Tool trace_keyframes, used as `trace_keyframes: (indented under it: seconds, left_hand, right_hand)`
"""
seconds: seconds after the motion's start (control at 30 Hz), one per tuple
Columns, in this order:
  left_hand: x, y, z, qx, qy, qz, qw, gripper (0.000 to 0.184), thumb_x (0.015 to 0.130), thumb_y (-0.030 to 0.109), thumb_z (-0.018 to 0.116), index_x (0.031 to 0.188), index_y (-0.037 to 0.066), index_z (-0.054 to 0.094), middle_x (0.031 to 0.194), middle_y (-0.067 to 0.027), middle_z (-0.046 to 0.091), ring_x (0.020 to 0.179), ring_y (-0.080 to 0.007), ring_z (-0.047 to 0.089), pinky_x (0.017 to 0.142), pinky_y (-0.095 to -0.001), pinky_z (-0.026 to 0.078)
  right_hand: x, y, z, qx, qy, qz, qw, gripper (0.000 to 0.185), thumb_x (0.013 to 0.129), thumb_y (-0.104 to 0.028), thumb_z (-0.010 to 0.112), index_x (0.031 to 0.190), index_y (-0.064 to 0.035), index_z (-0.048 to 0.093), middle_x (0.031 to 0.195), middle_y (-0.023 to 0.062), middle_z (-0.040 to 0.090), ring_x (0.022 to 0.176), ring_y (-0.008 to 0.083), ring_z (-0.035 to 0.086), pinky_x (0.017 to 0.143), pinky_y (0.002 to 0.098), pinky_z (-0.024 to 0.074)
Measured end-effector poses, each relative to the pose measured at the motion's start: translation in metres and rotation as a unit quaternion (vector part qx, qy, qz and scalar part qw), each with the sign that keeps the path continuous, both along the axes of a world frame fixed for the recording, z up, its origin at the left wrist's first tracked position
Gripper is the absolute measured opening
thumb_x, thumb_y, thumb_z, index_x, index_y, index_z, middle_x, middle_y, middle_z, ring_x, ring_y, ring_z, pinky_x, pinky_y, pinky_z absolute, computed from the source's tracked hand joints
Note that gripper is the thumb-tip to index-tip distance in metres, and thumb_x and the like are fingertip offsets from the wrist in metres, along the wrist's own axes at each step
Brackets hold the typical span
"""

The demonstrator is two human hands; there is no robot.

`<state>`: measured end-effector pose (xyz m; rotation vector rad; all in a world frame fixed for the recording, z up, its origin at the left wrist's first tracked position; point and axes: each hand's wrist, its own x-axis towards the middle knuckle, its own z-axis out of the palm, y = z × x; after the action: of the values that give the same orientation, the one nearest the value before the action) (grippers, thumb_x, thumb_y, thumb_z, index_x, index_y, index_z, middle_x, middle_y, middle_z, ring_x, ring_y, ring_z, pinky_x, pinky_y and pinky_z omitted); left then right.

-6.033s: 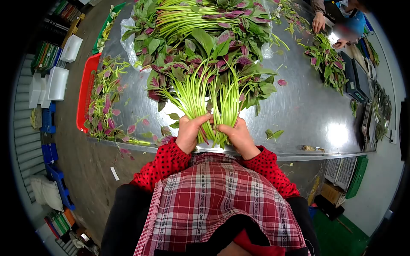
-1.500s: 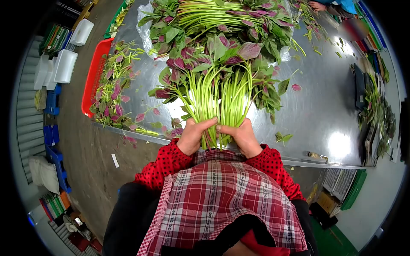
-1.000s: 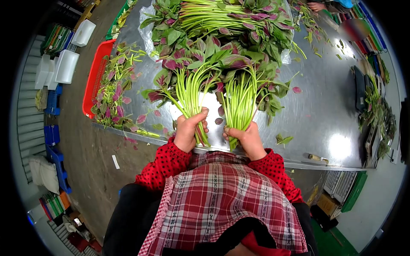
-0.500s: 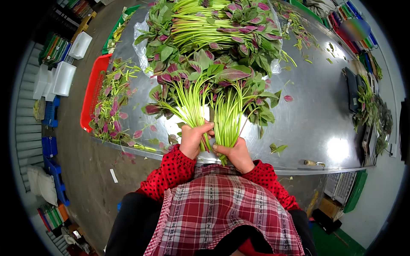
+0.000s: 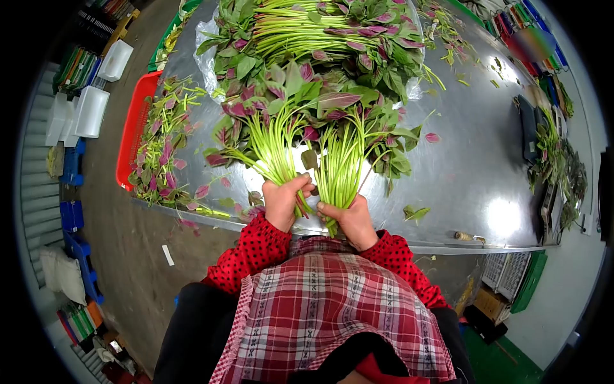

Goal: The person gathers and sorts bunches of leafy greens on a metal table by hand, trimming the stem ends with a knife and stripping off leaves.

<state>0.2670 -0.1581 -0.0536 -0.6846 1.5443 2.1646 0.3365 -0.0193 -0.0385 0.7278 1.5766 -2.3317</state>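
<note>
My left hand (image 5: 283, 200) is closed round the stem ends of a bunch of red amaranth greens (image 5: 272, 144). In my right hand (image 5: 353, 219) is a second bunch of amaranth (image 5: 340, 157), gripped by its lower stems. Both bunches lie side by side with their purple-green leaves pointing away from me, and a narrow gap separates the stems. A dark leaf (image 5: 309, 159) shows in that gap. Just beyond, a large pile of amaranth (image 5: 307, 35) rests on clear plastic, its leaves meeting those of the held bunches.
The metal table (image 5: 457, 182) has loose trimmings (image 5: 163, 144) along its left side, beside a red basket (image 5: 136, 131). A wooden-handled tool (image 5: 469, 237) lies near the front edge at right. Farther right is a dark tray-like object (image 5: 526, 131) with more greens.
The two bunches sit slightly farther apart at the stems, and a dark leaf now shows between them. Both hands keep their grip. The camera view has shifted a little.
</note>
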Motion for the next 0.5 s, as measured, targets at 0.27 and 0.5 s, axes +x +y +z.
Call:
trace_keyframes:
  seconds: [0.27, 0.5]
  left_hand:
    - [-0.006, 0.008, -0.002, -0.01, 0.059, -0.032, 0.998, 0.02, 0.08, 0.003, 0.069, 0.098, -0.003, 0.063, 0.085, -0.009, 0.066, 0.07, -0.017, 0.065, 0.06, -0.0279, 0.055]
    - [-0.005, 0.003, -0.005, -0.041, 0.045, 0.044, 0.997, 0.019, 0.076, -0.005, 0.065, 0.094, -0.003, 0.062, 0.082, -0.0077, 0.064, 0.066, -0.0157, 0.063, 0.054, -0.0256, 0.051]
  right_hand:
    - [-0.003, -0.008, -0.009, 0.103, 0.042, 0.04, 0.993, 0.035, 0.077, 0.007, 0.066, 0.111, -0.0007, 0.063, 0.096, 0.0018, 0.068, 0.079, 0.0096, 0.06, 0.07, 0.0252, 0.0498]
    - [0.003, -0.009, -0.038, 0.297, 0.083, 0.059, 0.949, 0.04, 0.072, -0.003, 0.075, 0.108, 0.0007, 0.061, 0.087, 0.0138, 0.069, 0.076, 0.0243, 0.067, 0.069, 0.034, 0.0519]
